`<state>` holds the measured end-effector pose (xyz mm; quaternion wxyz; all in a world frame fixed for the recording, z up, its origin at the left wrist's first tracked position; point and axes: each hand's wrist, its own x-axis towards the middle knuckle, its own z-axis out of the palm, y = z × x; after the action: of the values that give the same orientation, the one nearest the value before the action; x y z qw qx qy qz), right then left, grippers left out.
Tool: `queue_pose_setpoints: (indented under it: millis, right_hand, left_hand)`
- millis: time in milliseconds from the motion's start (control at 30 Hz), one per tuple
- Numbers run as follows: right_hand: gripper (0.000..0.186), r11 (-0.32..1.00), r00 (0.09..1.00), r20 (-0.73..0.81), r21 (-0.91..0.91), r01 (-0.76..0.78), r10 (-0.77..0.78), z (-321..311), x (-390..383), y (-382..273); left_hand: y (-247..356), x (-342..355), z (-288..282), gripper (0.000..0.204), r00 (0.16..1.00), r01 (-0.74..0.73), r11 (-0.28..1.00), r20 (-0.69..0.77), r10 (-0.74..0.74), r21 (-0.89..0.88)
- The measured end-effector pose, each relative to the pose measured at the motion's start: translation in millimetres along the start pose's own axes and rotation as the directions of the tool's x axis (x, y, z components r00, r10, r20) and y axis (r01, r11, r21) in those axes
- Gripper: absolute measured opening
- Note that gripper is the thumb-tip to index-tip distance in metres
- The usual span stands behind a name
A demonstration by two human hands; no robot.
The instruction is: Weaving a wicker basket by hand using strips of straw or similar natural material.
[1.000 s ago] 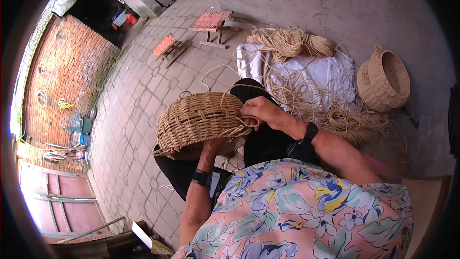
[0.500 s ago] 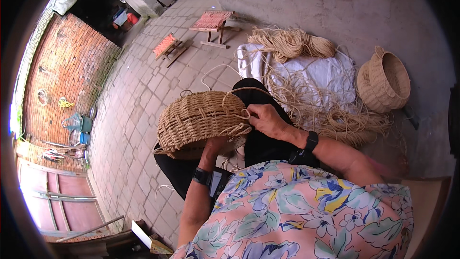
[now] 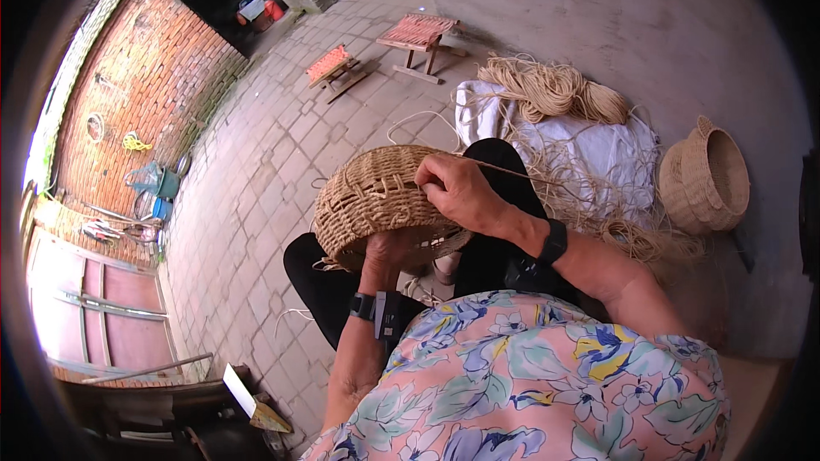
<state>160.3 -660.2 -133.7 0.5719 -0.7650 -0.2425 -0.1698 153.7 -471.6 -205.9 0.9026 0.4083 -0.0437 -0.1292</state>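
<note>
A woven straw-coloured basket (image 3: pixel 363 205) rests tilted over my knees, its opening turned down toward me. My left hand (image 3: pixel 384 252) reaches into the opening from below; its fingers are hidden inside. At the basket's right side, my right hand (image 3: pixel 457 192) is closed in a pinch against the weave, with a strand of cord at its fingertips. A taut length of cord (image 3: pixel 512 172) runs from behind that hand to the right, across my dark-trousered knee.
Bundled cord (image 3: pixel 555 90) and loose strands lie on a white sheet (image 3: pixel 598 149) at the right. Beyond it stands a second woven basket (image 3: pixel 705 177) near the wall. Two low stools (image 3: pixel 417 32) with red woven seats are farther off on the paving (image 3: pixel 256 171).
My right hand has moved from the basket's right edge up and over its side. The basket is turned a little, and the whole view has shifted.
</note>
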Motion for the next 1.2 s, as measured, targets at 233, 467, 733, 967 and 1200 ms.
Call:
queue_pose_setpoints:
  millis: [233, 467, 733, 967, 1200]
  right_hand:
    - [0.008, 0.999, 0.999, -0.04, 0.026, 0.026, -0.025, 3.3, 5.8, -3.2]
    - [0.008, 0.994, 0.998, -0.033, -0.099, 0.047, -0.051, -6.7, 12.2, -16.3]
    - [0.011, 0.936, 0.994, 0.085, -0.341, 0.088, -0.062, -7.9, 24.7, -18.7]
    - [0.013, 0.887, 0.998, 0.06, -0.462, 0.011, 0.019, -2.8, 29.0, -16.2]
    - [0.013, 0.929, 0.999, -0.029, -0.369, 0.02, -0.033, -6.5, 12.7, -18.1]
  left_hand:
    - [13.8, 11.2, 6.2, 0.048, 1.0, -0.019, 0.997, -0.024, 0.017, -0.069]
    - [10.2, 15.9, 7.5, 0.049, 0.997, -0.031, 0.999, -0.073, 0.033, 0.029]
    - [20.5, 5.6, 24.2, 0.045, 0.998, 0.005, 0.994, -0.06, -0.012, -0.109]
    - [49.3, -24.4, 40.2, 0.046, 0.983, -0.046, 0.926, 0.183, -0.026, 0.376]
    - [48.1, -30.2, 55.9, 0.043, 0.996, -0.084, 0.986, 0.019, 0.082, 0.144]
